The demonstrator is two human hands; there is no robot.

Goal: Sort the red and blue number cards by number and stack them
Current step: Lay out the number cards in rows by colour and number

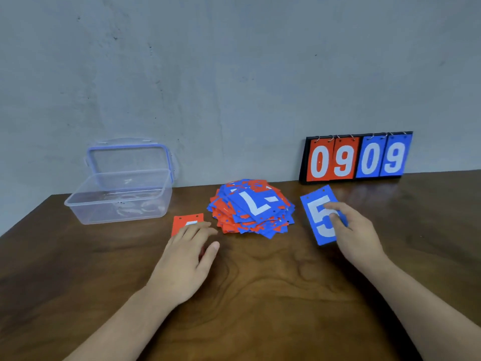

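Centrally, the heap of red and blue number cards (252, 209) lies nearest the flat, released left hand (182, 261); the grip of the right hand (356, 230) pinches a blue card marked 5 (316, 204).

Scoreboard (356, 157) 0909 — blue card (316, 212) 5

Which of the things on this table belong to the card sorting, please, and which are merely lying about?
In the job: pile of red and blue cards; blue 5 card, held by the right hand; red card under the left hand.

Lying about: clear plastic box; lid behind it; scoreboard stand showing 09 09.
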